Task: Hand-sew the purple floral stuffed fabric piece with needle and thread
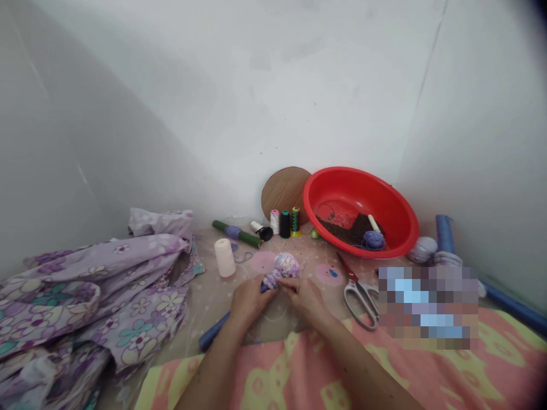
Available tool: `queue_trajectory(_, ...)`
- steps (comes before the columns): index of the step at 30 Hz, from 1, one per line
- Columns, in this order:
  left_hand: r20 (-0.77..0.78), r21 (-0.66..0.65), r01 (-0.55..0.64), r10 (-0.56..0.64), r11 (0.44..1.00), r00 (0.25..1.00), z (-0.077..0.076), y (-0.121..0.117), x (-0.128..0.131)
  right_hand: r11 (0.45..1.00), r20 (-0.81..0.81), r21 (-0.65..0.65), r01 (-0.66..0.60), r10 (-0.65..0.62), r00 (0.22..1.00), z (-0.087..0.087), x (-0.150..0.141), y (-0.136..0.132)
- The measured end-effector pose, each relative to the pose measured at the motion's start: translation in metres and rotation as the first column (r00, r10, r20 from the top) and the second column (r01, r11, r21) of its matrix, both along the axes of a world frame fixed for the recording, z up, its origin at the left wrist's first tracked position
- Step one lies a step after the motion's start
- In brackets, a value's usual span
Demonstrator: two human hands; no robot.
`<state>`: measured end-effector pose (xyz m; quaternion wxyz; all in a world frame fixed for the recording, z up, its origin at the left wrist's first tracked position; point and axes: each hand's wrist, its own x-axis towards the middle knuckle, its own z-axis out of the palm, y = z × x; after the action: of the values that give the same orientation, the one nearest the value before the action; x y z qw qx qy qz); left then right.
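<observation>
My left hand (250, 302) is closed around a blue tube (213, 333), whose lower end sticks out to the left below my wrist. Pale purple strips (271, 279) are wound about the tube's upper end. Just beyond lies a round ball of floral cloth strip (287, 265), touching or close to the wound part. My right hand (306, 297) is closed, its index finger and thumb pinched together at the right side of the wound strips. What sits between those fingertips is too small to make out.
Purple floral cloth (141, 307) is heaped at left. A white thread cone (224, 258), several thread spools (285, 224) and a green stick (239, 234) stand or lie behind. At right are a red basin (405, 228), scissors (361, 299) and a blurred patch. Pink-yellow cloth (282, 370) lies in front.
</observation>
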<state>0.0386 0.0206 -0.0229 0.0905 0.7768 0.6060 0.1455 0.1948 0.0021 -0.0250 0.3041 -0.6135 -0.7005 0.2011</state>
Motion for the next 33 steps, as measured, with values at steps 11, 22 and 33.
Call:
queue_trajectory(11,-0.039,-0.041,-0.019,0.017,0.999,0.999,0.007,-0.004,0.003,0.991,0.049,0.055,0.119,-0.122,0.991,-0.014,-0.009,0.0)
queue_trajectory(22,-0.056,-0.008,-0.007,0.006,1.0,0.998,0.005,-0.006,0.005,0.987,0.013,0.062,0.149,-0.15,0.989,-0.015,-0.018,0.002)
queue_trajectory(33,-0.094,-0.001,-0.016,0.015,1.0,0.995,0.008,-0.012,0.009,0.988,-0.03,0.111,0.106,-0.103,0.994,-0.008,-0.025,0.0)
